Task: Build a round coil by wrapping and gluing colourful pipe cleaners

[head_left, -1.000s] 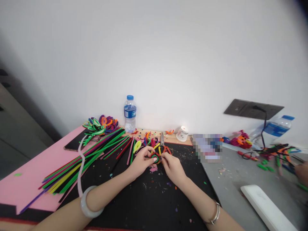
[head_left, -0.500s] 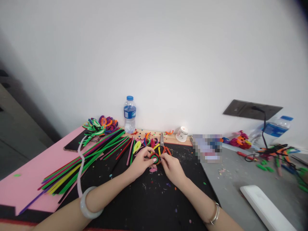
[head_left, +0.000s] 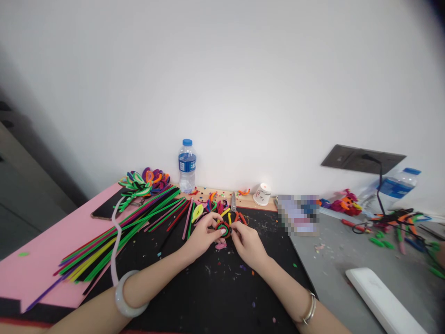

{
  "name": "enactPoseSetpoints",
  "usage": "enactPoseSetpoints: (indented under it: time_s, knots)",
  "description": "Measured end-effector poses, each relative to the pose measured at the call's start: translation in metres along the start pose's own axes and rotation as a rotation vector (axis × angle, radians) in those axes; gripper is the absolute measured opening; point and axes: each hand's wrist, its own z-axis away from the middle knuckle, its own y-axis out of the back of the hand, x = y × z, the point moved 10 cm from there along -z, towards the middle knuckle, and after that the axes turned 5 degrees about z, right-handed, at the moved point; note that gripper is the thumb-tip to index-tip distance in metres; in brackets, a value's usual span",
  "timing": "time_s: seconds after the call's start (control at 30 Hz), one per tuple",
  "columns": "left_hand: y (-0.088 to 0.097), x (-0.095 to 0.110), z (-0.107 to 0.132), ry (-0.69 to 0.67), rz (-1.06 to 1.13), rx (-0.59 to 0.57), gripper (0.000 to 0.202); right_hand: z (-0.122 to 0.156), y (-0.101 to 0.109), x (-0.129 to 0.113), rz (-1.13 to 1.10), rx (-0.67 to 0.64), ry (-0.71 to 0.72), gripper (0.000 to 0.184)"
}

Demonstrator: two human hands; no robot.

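Note:
My left hand (head_left: 203, 234) and my right hand (head_left: 247, 241) meet over the black mat (head_left: 208, 287). Both pinch a small coil of red, green and black pipe cleaner (head_left: 224, 228) held between their fingertips. The left thumb and forefinger curl round the coil's left side. Closed right fingers grip its right edge. Loose bent pieces in yellow, orange and purple (head_left: 215, 206) lie just behind the coil. A pale bangle sits on my left wrist and thin silver bracelets on my right.
A fan of long pipe cleaners (head_left: 121, 232) lies on the left across a pink sheet (head_left: 41, 250), with a phone (head_left: 104, 209) and finished flowers (head_left: 146, 181) behind. A water bottle (head_left: 187, 166), scissors (head_left: 234, 201) and a cup (head_left: 263, 193) stand by the wall. A white slab (head_left: 382, 299) lies right.
My hands stay on the coil with only small finger shifts. At the far right edge another person's hand has drawn back out of view.

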Motion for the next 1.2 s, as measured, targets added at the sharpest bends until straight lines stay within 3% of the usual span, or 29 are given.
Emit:
enactPoseSetpoints:
  time_s: [1.2]
  knots:
    - [0.0000,-0.0003,-0.0001,0.003,0.009,0.004,0.033,-0.0005,-0.0002,0.0064,-0.067,-0.005,-0.061,0.017]
